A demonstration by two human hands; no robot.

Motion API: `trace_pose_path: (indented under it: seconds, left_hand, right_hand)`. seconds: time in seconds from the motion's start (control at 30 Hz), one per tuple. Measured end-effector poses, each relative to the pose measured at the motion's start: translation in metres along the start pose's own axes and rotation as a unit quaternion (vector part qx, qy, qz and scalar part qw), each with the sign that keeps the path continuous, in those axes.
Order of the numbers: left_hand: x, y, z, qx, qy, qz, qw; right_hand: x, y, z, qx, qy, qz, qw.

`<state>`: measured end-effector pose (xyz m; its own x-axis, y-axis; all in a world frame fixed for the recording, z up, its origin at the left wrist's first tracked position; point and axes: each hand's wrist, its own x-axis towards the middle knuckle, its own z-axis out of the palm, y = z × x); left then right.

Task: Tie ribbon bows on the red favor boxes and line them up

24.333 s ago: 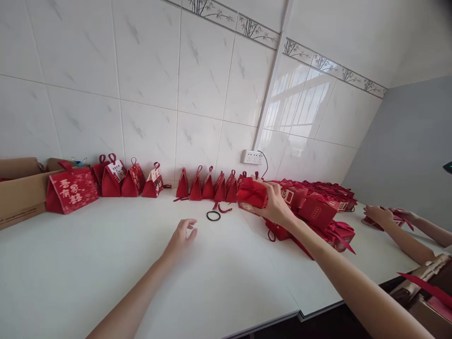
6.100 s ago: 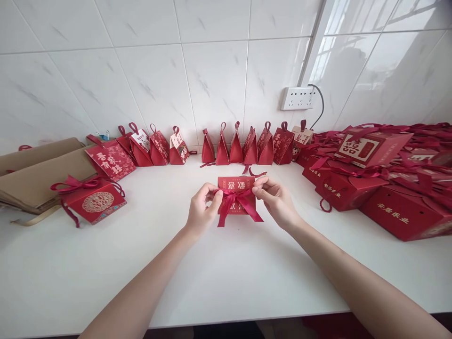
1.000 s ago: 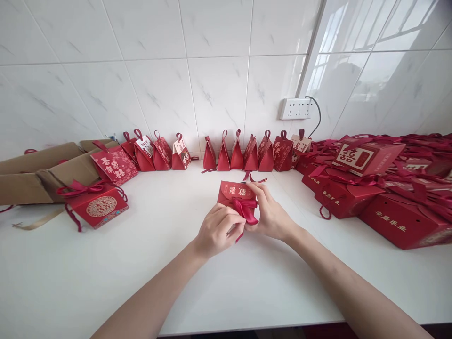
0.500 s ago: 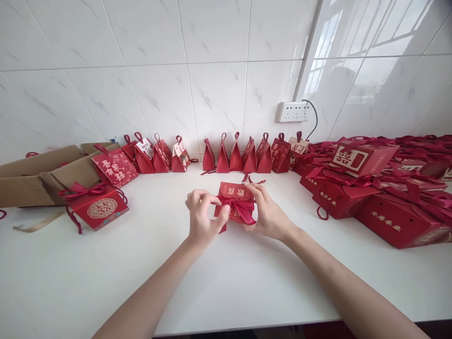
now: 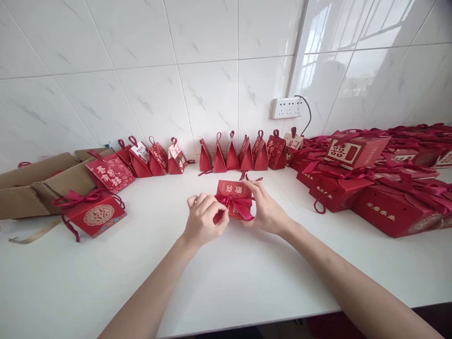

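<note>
Box in hand: one small red box (image 5: pixel 232 188), pale lettering upside down to my camera, at the middle of the white table (image 5: pixel 254 278); I cannot tell whether it rests or is lifted.
Ribbon: one crimson bow (image 5: pixel 238 204) across that box.
Left hand (image 5: pixel 205 219): thumb and fingertips pinched together on the bow's left end.
Right hand (image 5: pixel 266 207): clamped round the box's right side.
Both hands: apart, box between them.
Wall side: upright red bags (image 5: pixel 232 158) with loop handles, in a row behind the box; socket strip (image 5: pixel 286 108) above.
Left side: emblem box (image 5: pixel 97 216), bow on top, beside the brown carton (image 5: pixel 21 202).
Right side: heap of ribboned boxes (image 5: pixel 391 212).
</note>
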<state>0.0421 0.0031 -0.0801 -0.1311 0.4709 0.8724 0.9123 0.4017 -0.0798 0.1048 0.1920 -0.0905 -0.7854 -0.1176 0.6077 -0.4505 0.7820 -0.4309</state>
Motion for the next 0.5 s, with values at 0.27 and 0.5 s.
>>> trace_pose_path:
  seconds: [0.27,0.5]
  left_hand:
    - [-0.003,-0.010,-0.003,-0.185,0.011,0.016,0.982]
    - [-0.002,-0.009,0.008,-0.230,0.028,-0.282,0.931]
  right_hand:
    - [0.001,0.003,0.001,0.025,0.059,-0.003,0.998]
    - [0.000,0.003,0.002,0.038,0.041,-0.014,0.998]
